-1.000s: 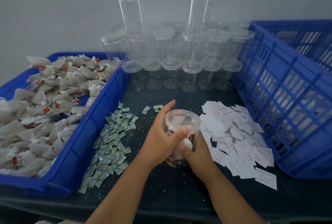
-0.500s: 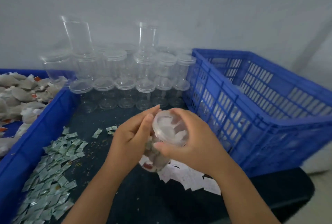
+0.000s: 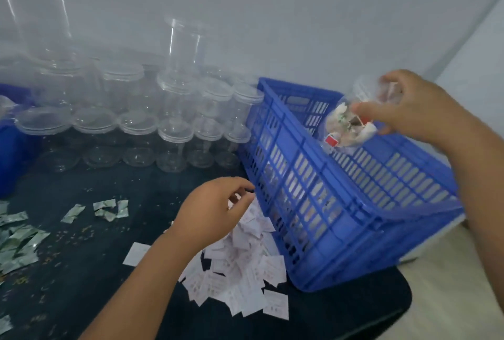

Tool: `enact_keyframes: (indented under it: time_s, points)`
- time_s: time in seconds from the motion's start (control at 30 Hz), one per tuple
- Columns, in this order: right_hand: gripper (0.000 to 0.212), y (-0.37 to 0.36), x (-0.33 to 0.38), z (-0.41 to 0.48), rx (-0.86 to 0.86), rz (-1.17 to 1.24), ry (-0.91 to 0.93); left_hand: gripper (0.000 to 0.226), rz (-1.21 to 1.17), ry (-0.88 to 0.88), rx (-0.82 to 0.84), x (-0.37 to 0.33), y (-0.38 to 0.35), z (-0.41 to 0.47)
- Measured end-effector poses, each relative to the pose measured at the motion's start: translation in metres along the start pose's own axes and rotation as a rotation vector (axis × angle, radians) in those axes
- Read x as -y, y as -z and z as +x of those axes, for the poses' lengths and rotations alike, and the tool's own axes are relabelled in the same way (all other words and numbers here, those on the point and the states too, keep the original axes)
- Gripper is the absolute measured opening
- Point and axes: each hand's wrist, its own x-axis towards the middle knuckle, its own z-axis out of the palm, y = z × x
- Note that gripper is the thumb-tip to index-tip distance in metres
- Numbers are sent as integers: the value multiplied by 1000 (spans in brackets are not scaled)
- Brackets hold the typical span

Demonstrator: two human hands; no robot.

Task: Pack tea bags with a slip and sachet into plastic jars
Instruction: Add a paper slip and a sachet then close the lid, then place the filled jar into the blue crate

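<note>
Closest to us, our left hand [image 3: 215, 211] hovers over the paper slips [image 3: 245, 271], fingers loosely curled, can't tell if they're pinching one. Further out, our right hand [image 3: 414, 110] curls its fingers round the filled jar [image 3: 351, 121], tilted above the blue crate [image 3: 354, 203]. Empty jars [image 3: 174, 110] are stacked at the back.

I see the right arm stretched out far to the right, the right hand [image 3: 414, 107] raised, back up, thumb and fingers curled round a filled jar [image 3: 346, 124]. The left forearm runs up from the bottom edge. The left hand [image 3: 215, 208] hangs lower, back up, fingers loosely curled, holding nothing I can make out.
</note>
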Motion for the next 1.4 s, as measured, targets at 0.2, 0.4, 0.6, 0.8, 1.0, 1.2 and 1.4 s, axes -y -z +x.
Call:
enact_keyframes:
  time_s: [0.2, 0.4, 0.6, 0.8, 1.0, 1.2, 1.4]
  points:
    - [79, -52, -46, 79, 358, -586, -163, 8, -34, 96, -40, 28, -2, 0]
    - [89, -107, -102, 111, 440, -502, -407, 8, -68, 152, -86, 40, 0, -2]
    - [99, -152, -117, 105, 646, 1, -532, 9, -94, 155, -53, 41, -5, -4]
    - [121, -164, -118, 99, 981, -41, -523, 11, -68, 176, -39, 43, -8, -6]
    - [71, -138, -56, 96, 783, -847, -117, 9, -40, 131, -41, 39, -3, -5]
    - [47, -57, 39, 46, 275, -620, 304, 8, 10, 151, -39, 40, 2, -3]
    - [44, -112, 100, -85, 162, 84, 465, 11, -18, 153, -59, 32, 12, -6]
